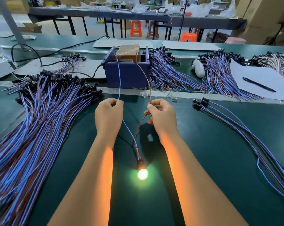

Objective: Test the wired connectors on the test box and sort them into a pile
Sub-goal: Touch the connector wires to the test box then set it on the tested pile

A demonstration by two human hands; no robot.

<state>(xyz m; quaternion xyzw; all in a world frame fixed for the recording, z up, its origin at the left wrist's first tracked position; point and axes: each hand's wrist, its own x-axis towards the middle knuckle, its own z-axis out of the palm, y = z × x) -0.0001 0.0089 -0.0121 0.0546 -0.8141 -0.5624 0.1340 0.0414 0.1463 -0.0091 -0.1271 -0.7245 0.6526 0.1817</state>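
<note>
Wire ends at the test box (129,53) are too small to tell if they touch its posts. Left hand (109,115) pinches the blue wire (119,79); right hand (160,115) pinches the brown wire (147,80). Both run to a lit bulb (142,173), near, between the forearms. Big pile (40,111) left, cut off by the frame edge; small pile (235,124) right. Green table (195,160); benches and cardboard boxes far back, blurred.

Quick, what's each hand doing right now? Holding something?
Left hand: closed, pinching the blue wire.
Right hand: closed, pinching the brown wire.
Both wires run down to the lit bulb.
</note>
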